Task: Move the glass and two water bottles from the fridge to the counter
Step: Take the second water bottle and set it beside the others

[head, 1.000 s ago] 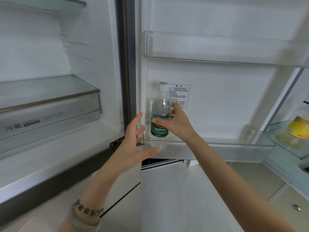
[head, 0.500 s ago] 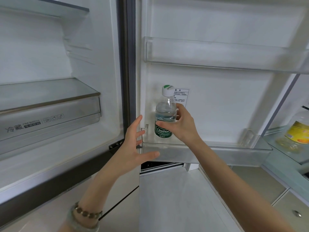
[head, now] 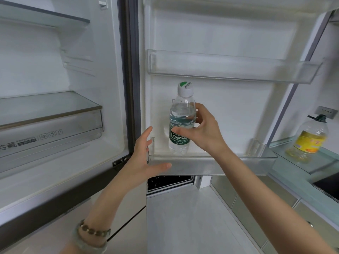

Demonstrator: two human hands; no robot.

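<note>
Bottle: upright, white cap, green label, base inside the lower door bin at its left end. Can't tell if the base is off the bin floor. Right hand grips it at mid-body; fingers wrap the far side, thumb across the front just above the label, clamped on the bottle.

Left hand is just left of the bin's front corner, fingers apart, holding nothing, thumb across the bin's front wall; touching or not, can't tell.

Upper bin, above the lower one, holds nothing visible. Fridge shelves left of the bin show no glass and no 2nd bottle.

Desk, right of the bin: only an oil jug shows on the visible part.

Progress, my read: this bottle is gripped but not out, so its lift + carry to the desk are left. Glass & other bottle aren't in view, so moved or not, can't say.
</note>
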